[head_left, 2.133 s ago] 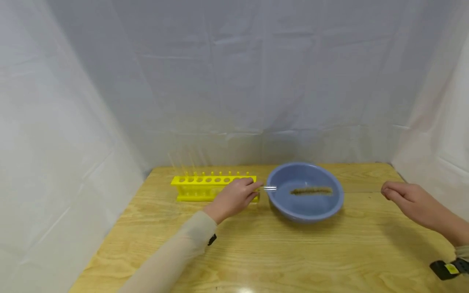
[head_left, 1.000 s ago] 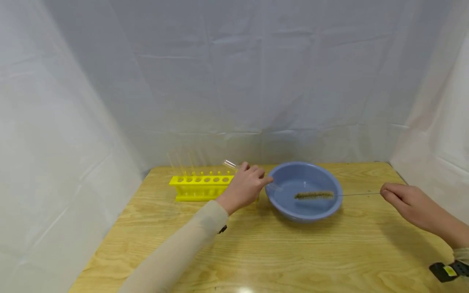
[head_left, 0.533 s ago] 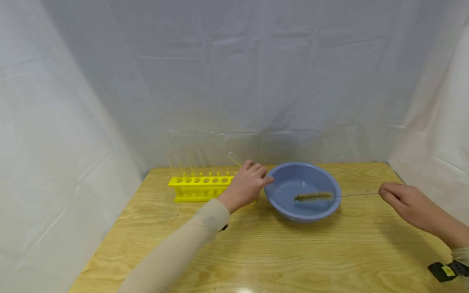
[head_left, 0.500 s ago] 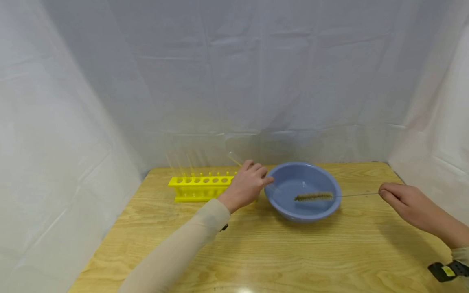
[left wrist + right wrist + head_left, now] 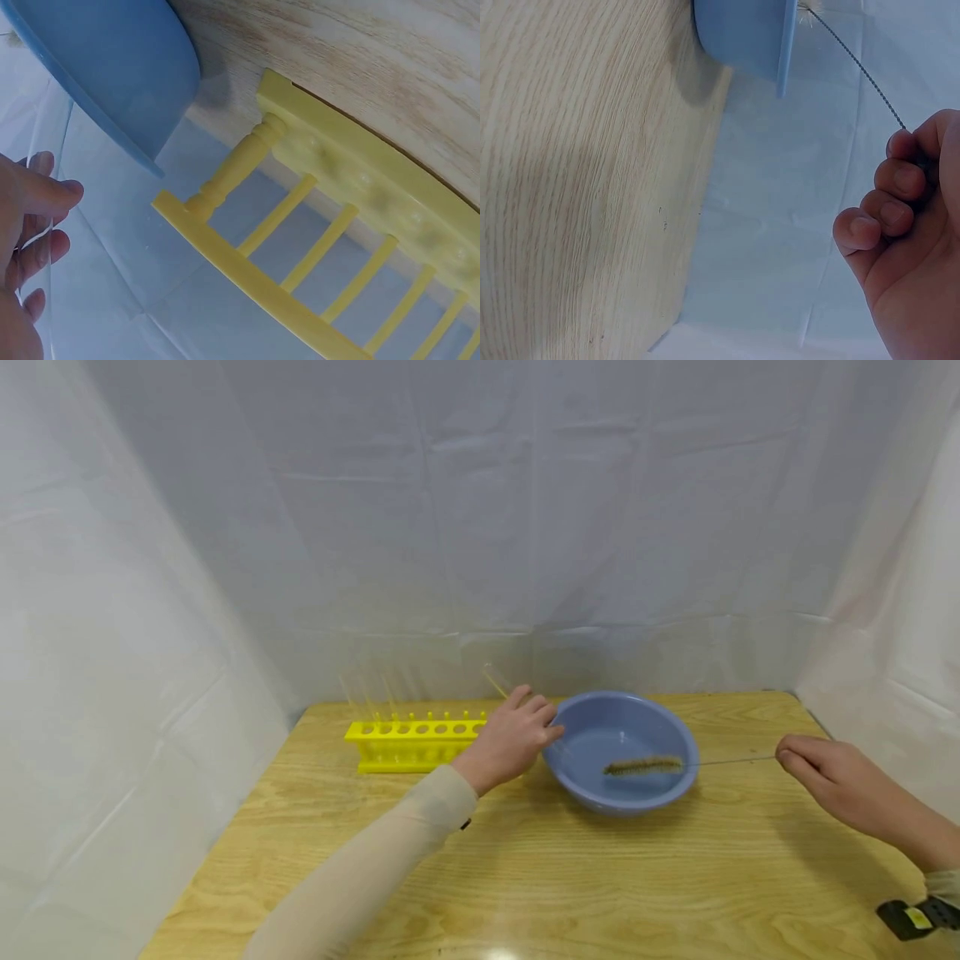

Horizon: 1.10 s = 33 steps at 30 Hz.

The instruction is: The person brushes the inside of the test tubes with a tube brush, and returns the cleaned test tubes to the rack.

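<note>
A clear glass tube (image 5: pixel 497 682) is held in the left hand (image 5: pixel 504 745), with the fingers (image 5: pixel 46 195) curled round it. The tube is tilted, its top end pointing to about 11 o'clock, likely so its lower end faces the bowl. This hand is just at the bowl's 9 o'clock side, between the bowl and the rack. A thin wire handle (image 5: pixel 855 66) is pinched by the fingers (image 5: pixel 896 178) of the right hand (image 5: pixel 832 777), well out at the bowl's 3 o'clock side. The handle is long, so the hand can stay far from the bowl while the fuzzy brush (image 5: pixel 643 765) is kept inside it. The blue bowl (image 5: pixel 622 797) is set near the middle of the wooden surface (image 5: pixel 600 877); only the brush head can be seen in it, and water cannot be made out. The yellow rack (image 5: pixel 408 745) is placed at the bowl's 9 o'clock, and faint clear tubes seem to be stood in its far holes.
</note>
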Motion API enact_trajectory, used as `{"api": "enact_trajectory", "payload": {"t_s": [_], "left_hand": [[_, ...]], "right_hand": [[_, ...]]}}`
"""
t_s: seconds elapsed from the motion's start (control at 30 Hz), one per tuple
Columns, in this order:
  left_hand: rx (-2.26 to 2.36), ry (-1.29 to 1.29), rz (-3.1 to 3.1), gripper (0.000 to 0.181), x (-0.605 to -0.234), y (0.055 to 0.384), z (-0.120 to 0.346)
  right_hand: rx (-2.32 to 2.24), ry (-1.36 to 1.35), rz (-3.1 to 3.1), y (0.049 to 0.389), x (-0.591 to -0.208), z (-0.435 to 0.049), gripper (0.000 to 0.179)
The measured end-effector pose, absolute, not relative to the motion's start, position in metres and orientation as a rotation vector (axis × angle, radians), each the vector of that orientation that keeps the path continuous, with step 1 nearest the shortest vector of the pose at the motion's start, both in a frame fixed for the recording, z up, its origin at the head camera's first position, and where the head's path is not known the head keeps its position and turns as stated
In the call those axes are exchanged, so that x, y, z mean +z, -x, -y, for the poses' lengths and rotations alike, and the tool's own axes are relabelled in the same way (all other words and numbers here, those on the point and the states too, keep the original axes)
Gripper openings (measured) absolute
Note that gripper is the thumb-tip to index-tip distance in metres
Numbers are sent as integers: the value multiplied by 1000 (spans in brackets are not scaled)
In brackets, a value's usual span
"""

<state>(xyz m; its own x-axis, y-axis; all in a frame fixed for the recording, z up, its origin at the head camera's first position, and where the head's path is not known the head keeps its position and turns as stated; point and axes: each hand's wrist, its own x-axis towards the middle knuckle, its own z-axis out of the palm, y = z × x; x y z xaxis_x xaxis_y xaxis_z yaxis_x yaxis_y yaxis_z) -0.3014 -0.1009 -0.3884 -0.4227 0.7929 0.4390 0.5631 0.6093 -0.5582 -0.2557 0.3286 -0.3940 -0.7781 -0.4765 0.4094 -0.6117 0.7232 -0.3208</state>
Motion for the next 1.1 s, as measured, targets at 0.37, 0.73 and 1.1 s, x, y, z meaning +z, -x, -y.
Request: {"api": "enact_trajectory", "payload": {"t_s": [0.37,0.73,1.1], "left_hand": [[422,1056,2140,25,-389,301,102],[41,979,2273,24,-388,294,105],[-260,768,2256,24,-372,286,116]], "right_hand": [[626,-870,2606,258,-394,-330,27],[681,-903,2570,261,-399,-329,27],[658,-918,2549,264,-401,-327,26]]}}
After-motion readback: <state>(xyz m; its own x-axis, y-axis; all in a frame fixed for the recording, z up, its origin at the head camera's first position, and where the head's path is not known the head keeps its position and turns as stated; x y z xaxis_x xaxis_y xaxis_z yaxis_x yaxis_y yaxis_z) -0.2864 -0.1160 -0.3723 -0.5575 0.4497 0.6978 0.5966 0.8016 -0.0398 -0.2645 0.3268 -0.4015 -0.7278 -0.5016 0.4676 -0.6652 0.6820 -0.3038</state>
